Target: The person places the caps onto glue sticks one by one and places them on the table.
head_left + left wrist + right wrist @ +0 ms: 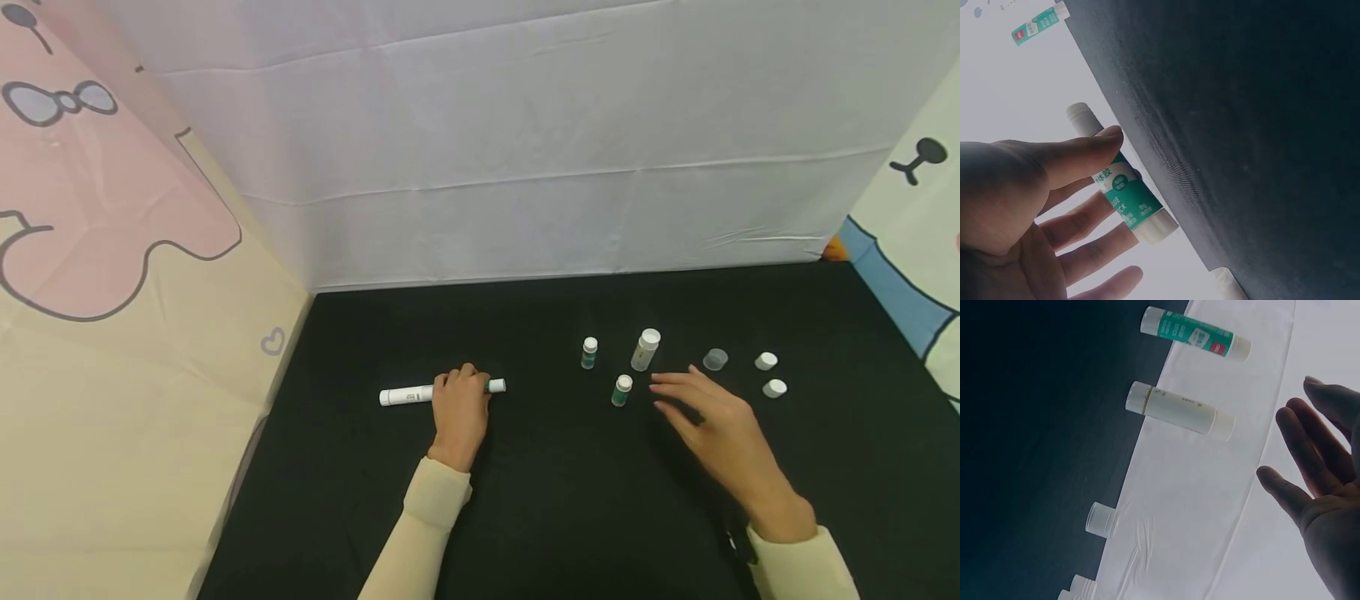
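Observation:
My left hand [459, 412] pinches a green glue stick [1129, 190] between thumb and fingers. In the head view most of that stick is hidden by the hand, and its white end shows at the right. A white tube [401, 396] lies just left of the hand. My right hand [723, 433] hovers with fingers spread and holds nothing. Nearest to it stands a green glue stick [621, 391]. Behind are a white glue stick [645, 350] and another green glue stick [589, 353], both upright.
Right of the sticks are a translucent cap [716, 359] and two white caps, the far one [766, 361] and the near one [775, 388]. A black tabletop [540, 500] lies under everything. A white cloth [487, 167] hangs behind it, with printed cloth at both sides.

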{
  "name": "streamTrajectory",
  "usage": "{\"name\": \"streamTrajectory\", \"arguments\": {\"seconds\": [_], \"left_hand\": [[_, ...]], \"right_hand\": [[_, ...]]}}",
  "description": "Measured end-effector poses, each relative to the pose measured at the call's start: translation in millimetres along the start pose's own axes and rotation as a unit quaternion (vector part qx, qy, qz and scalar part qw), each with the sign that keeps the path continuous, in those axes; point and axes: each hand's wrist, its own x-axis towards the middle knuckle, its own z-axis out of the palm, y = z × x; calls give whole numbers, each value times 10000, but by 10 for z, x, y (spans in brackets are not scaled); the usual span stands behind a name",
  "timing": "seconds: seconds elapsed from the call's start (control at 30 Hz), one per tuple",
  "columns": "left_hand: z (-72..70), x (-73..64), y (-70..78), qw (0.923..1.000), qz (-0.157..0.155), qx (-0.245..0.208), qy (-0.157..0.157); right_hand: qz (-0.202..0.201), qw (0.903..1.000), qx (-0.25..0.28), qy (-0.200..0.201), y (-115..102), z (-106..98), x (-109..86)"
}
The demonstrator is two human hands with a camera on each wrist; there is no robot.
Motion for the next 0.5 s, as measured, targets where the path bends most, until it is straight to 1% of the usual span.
{"name": "streamTrajectory", "arguments": {"seconds": [0.1,0.23,0.4,0.5], "left_hand": [[6,9,-3,9999,-6,48,-111],[-1,14,1,9998,24,131,-178],[-10,20,1,9993,64,272,-243],[0,27,-9,9991,69,317,-262]], "right_hand": [[29,10000,-13,6,17,-21,-12],[50,10000,-77,-17,46,-46,-25],[243,9992,-278,-122,84,-89,-44],[364,9985,-385,-113,117,-125,-51]]}}
